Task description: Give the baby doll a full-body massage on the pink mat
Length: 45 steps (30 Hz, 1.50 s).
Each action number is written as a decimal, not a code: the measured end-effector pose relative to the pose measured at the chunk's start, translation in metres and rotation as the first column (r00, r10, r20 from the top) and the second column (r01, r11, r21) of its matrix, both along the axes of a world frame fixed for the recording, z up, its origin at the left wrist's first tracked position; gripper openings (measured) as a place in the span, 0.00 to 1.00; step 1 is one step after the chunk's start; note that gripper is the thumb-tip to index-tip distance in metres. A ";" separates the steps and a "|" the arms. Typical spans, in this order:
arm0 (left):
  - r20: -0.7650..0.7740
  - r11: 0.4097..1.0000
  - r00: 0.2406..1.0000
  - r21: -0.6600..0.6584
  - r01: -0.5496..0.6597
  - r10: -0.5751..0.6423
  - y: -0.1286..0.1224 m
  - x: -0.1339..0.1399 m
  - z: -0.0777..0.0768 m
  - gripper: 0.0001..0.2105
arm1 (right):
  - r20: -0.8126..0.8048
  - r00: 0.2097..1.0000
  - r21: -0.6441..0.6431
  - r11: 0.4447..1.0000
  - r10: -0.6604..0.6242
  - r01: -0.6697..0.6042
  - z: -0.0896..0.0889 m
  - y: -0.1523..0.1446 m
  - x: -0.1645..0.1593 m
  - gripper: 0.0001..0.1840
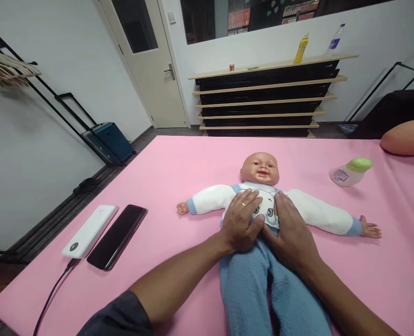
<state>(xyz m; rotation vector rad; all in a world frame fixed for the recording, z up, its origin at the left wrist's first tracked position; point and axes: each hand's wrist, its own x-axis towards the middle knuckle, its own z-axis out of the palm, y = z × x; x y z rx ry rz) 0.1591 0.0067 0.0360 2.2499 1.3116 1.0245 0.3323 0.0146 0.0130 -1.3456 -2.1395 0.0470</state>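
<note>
A baby doll (260,169) lies on its back on a pink-covered table, arms spread to both sides. It wears a white top with blue cuffs and a printed animal face, and blue fleece trousers (249,284). My left hand (242,219) rests flat on the left part of the doll's chest and belly, a ring on one finger. On the right side of the belly lies my right hand (292,231), fingers stretched toward the doll's shoulder. The thumbs meet near the waist. Both hands are open and cover part of the printed face.
Left of the doll lie a black smartphone (117,237) and a white power bank (90,231) with a cable. A lotion bottle (350,172) with a green cap lies to the right. Beyond are a rounded skin-coloured object (408,137), stacked boards (263,98) and a blue suitcase (110,142).
</note>
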 end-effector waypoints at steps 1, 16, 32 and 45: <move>-0.002 1.000 1.000 0.000 -0.002 0.002 0.000 0.000 0.000 0.23 | 0.000 1.000 -0.004 1.000 -0.001 0.001 0.000 0.000 0.000 0.43; -0.003 0.999 1.000 0.036 0.007 -0.007 0.001 0.000 -0.003 0.22 | -0.036 0.999 0.002 1.000 -0.022 0.022 0.000 -0.001 -0.001 0.43; -0.016 0.991 0.993 0.069 0.114 -0.113 0.006 -0.002 -0.008 0.21 | -0.061 0.946 0.297 0.910 0.320 -0.288 0.026 -0.018 -0.003 0.31; 0.036 0.942 0.997 0.332 0.047 -0.063 -0.002 -0.003 -0.013 0.26 | -0.087 0.976 -0.010 0.980 0.198 -0.200 0.029 -0.008 -0.004 0.33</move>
